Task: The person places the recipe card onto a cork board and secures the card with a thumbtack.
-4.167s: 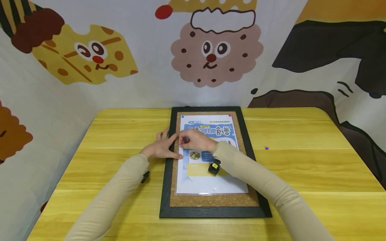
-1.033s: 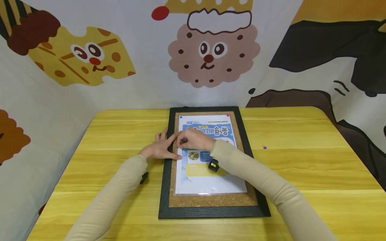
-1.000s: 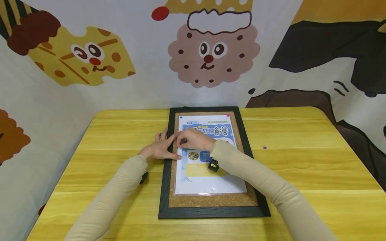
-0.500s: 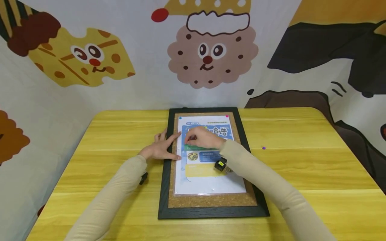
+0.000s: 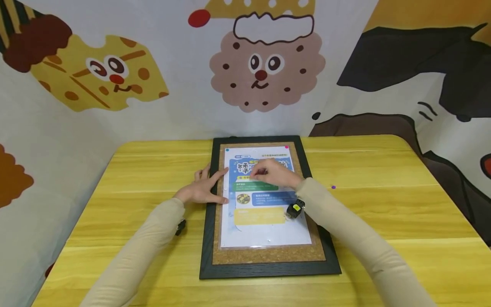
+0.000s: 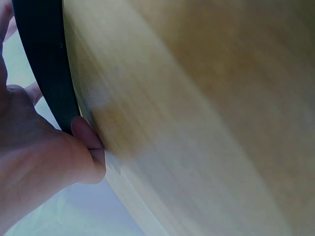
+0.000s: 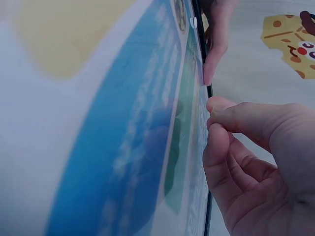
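A cork board (image 5: 268,256) in a black frame lies on the table, bearing a printed poster (image 5: 249,235) under clear plastic. My left hand (image 5: 201,190) rests with spread fingers across the frame's left side, thumb and index finger on the poster's edge. Between these two fingertips sits a small white pushpin (image 5: 225,189). Over the poster's upper middle is my right hand (image 5: 274,172), fingers curled. In the right wrist view its thumb and fingertips meet, with nothing visible between them. A blue pushpin (image 5: 227,150) and a pink pushpin (image 5: 286,147) mark the top corners.
A small purple pushpin (image 5: 333,187) lies on the wooden table (image 5: 399,221) right of the frame. A small clear or whitish spot (image 5: 269,241) shows near the poster's lower edge. A cloth with cartoon figures (image 5: 184,115) hangs behind the table.
My right hand has moved right, away from the poster's left edge, uncovering the white pushpin and more of the print. My left hand keeps its place on the frame.
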